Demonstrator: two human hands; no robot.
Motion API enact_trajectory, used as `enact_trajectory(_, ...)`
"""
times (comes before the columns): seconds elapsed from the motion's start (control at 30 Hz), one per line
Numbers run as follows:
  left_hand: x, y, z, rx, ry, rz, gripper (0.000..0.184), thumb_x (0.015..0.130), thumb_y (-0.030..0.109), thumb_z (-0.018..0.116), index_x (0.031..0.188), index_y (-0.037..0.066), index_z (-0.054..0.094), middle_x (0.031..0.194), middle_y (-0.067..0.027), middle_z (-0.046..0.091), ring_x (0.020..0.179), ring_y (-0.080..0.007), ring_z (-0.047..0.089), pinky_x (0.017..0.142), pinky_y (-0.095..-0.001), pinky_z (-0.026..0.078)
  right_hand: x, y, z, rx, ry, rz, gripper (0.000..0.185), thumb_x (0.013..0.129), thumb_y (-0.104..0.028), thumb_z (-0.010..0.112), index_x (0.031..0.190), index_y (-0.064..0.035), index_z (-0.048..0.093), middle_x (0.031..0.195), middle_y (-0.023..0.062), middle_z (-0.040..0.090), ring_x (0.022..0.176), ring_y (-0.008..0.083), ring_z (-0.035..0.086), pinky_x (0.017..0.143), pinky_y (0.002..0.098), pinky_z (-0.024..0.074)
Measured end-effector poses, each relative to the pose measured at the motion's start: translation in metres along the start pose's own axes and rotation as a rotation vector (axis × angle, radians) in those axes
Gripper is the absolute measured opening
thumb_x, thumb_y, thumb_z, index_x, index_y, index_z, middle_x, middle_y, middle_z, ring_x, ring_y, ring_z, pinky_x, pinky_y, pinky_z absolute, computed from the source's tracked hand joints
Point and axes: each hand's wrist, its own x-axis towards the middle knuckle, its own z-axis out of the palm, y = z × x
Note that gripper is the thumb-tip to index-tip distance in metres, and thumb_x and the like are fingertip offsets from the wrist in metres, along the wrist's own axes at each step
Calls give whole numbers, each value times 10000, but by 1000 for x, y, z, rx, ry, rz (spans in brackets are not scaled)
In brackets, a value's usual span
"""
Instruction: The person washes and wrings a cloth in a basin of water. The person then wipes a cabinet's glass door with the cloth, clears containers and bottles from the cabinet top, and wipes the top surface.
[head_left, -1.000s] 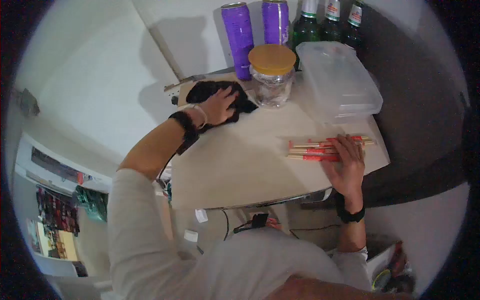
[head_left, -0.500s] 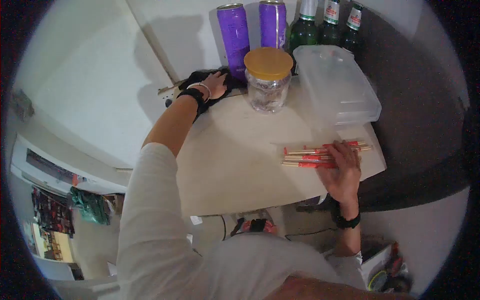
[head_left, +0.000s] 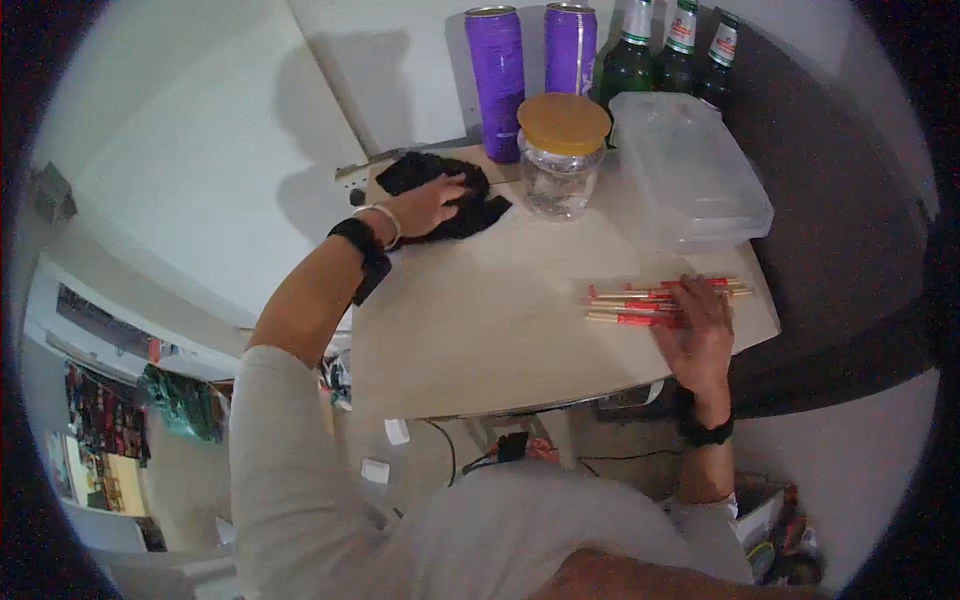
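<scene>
My left hand (head_left: pixel 425 208) presses down on a crumpled black cloth (head_left: pixel 415 172) at the far left of the table, fingers over its folds. Over on the right, my right hand (head_left: pixel 699 335) covers several chopsticks (head_left: pixel 620 304) in red paper sleeves, its fingers closed across them. Their left ends stick out beyond the hand; the thumb is partly hidden. Beyond the cloth stands a clear jar (head_left: pixel 558 185) with an orange-yellow lid. A translucent plastic box (head_left: pixel 690 165) lies behind the chopsticks.
Two tall purple cans (head_left: pixel 496 85) stand by the wall at the back. Several green bottles (head_left: pixel 675 65) are behind the plastic box. The pale tabletop (head_left: pixel 480 330) has a curved front edge close to my body. A dark surface (head_left: pixel 840 200) borders it on the right.
My left hand and the black cloth have come nearer to me, away from the purple cans. My right hand stays over the chopsticks. The whole view has shifted slightly.
</scene>
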Motion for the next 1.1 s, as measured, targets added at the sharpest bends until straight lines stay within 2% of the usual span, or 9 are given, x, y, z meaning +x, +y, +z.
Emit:
enact_trajectory(0.1,-39,-2,0,-45,-44,32,418,872,167,443,1272,63,378,1406,-166,198,1298,-337,175,1057,-393,194,2,-1,-1,12,-9,16,486,665,-288,665,1083,-66,555,1141,158,526,1131,347,436,991,503,239)
enact_trajectory(0.17,-55,-37,7,220,-16,221,398,887,183,435,1266,73,387,1405,-178,189,1292,-375,167,1052,-422,195,1,2,1,8,-2,7,482,666,-286,663,1084,-72,556,1141,160,526,1128,349,437,990,502,243)
enact_trajectory(0.27,-74,-48,2,256,35,-15,439,888,239,443,1293,96,355,1406,-187,173,1285,-415,150,1044,-457,197,1,3,3,-8,11,-8,476,669,-282,660,1086,-75,558,1144,164,524,1124,349,439,986,502,252)
enact_trajectory(0.33,-64,-67,8,288,51,-380,547,884,399,401,1347,141,266,1405,-207,148,1283,-427,142,1037,-488,188,2,1,1,-24,15,-17,473,671,-278,658,1086,-74,559,1146,166,523,1124,348,440,984,502,258)
enact_trajectory(0.53,13,-113,12,457,-37,-540,721,831,630,240,1395,204,101,1412,-219,110,1293,-404,139,1037,-515,149,2,-5,1,-65,-5,-9,465,668,-258,666,1083,-73,567,1148,153,527,1112,334,455,985,470,278)
enact_trajectory(0.77,-27,-43,-8,382,-95,-428,680,863,568,248,1388,149,140,1402,-182,199,1284,-442,105,1040,-510,129,-1,0,7,-61,21,-9,474,649,-229,688,1074,-58,569,1151,144,530,1109,318,465,980,459,294)
enact_trajectory(0.9,-61,-26,17,391,48,-392,675,851,528,349,1373,131,191,1365,-269,190,1223,-494,204,1003,-520,223,0,4,7,-16,31,-29,474,666,-241,677,1082,-45,562,1158,152,524,1116,328,457,989,463,281)
enact_trajectory(1.03,-129,33,43,421,112,-103,717,782,444,532,1346,103,250,1345,-331,149,1204,-532,210,946,-588,264,1,2,6,-39,5,-13,475,680,-256,665,1092,-44,558,1162,157,520,1127,337,445,1000,471,262)
enact_trajectory(1.1,-173,83,51,234,66,17,787,708,331,649,1346,111,245,1366,-330,69,1224,-559,117,961,-610,213,1,1,6,-44,15,-11,464,646,-101,668,1088,-16,558,1168,158,518,1150,334,429,980,417,309)
